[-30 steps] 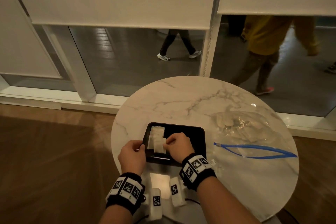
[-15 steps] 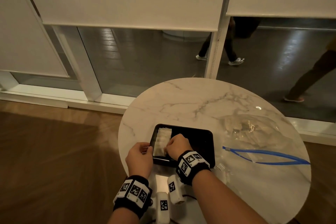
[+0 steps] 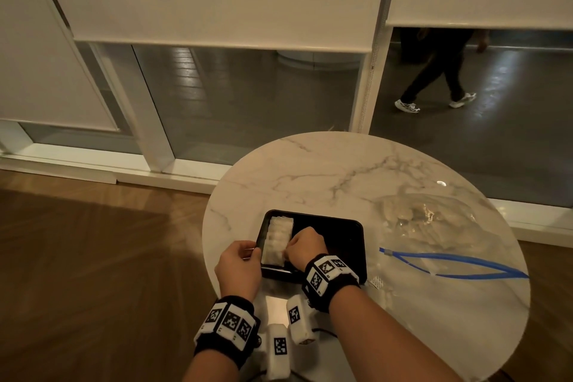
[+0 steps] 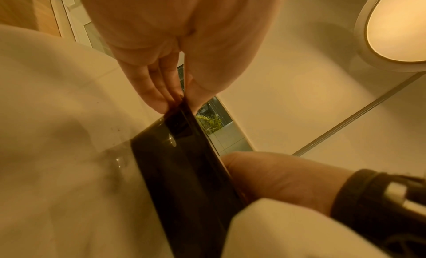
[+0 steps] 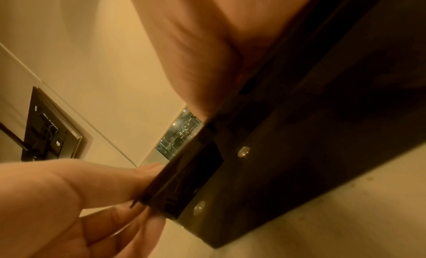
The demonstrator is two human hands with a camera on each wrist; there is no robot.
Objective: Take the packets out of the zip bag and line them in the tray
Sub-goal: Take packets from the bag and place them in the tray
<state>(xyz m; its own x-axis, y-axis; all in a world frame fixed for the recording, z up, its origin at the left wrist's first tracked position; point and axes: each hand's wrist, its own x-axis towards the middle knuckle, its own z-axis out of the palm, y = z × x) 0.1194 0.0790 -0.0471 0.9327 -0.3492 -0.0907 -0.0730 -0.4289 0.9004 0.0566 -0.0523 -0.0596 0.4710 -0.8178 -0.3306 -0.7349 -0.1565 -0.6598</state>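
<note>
My right hand [image 3: 305,250] sits over the near left part of the tray [image 3: 341,232], knuckles up, its fingers curled down against the right edge of the row of packets [image 3: 277,240]; whether they pinch a packet or only nudge it I cannot tell from the head view, and the right wrist view shows just palm and black tray wall. My left hand [image 3: 238,270] is at the tray's left rim, and the left wrist view shows its fingers [image 4: 152,90] and thumb pinching that rim, so it grips the tray and steadies it on the worktop [image 3: 325,170]. The packets lie in a column along the tray's left wall, the long axis of the row running away from me, each one overlapping the next. To the right of the row the tray floor is bare. The relation that counts for the next reach: the zip bag [image 3: 434,226] lies on the worktop well to the right of the tray, its blue zipper mouth [image 3: 449,267] gaping toward my near right, with pale packets inside at the far end. The right hand is clearly the nearer one to that opening, so I judge it should cross rightward to fetch while the left holds the tray.
</note>
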